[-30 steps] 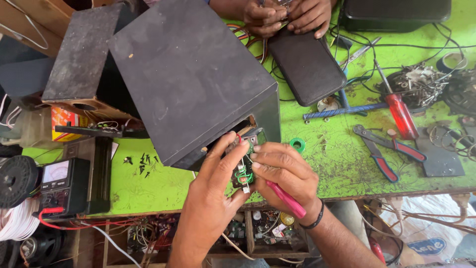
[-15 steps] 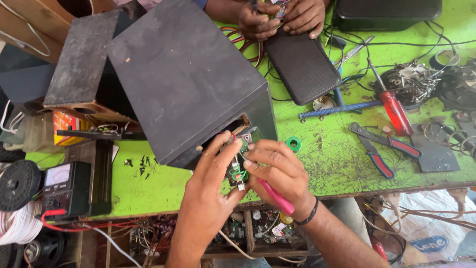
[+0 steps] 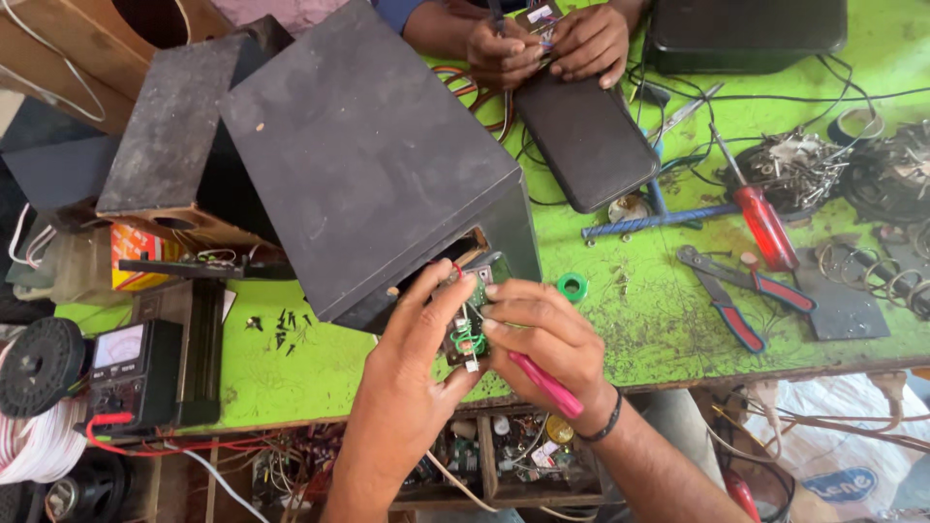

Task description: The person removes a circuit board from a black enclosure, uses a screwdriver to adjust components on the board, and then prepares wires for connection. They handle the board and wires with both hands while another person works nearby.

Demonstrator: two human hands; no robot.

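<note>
A big black speaker box point(image 3: 373, 160) lies tilted on the green table point(image 3: 639, 310), its open end facing me. At that opening both hands grip a small green circuit board point(image 3: 468, 324) with wires. My left hand point(image 3: 412, 358) pinches the board's left edge. Opposite it, my right hand point(image 3: 547, 334) grips the right edge and also keeps a pink-handled tool point(image 3: 548, 385) tucked in the palm.
Another person's hands point(image 3: 547, 44) work at the far edge above a flat black case point(image 3: 586, 136). A red screwdriver point(image 3: 760, 218), red-handled pliers point(image 3: 741, 291) and a green tape roll point(image 3: 572, 286) lie to the right. A multimeter point(image 3: 131, 373) and wire spool point(image 3: 39, 363) sit left.
Both hands stay on the circuit board at the box opening, with only small finger shifts. The view has drifted slightly.
</note>
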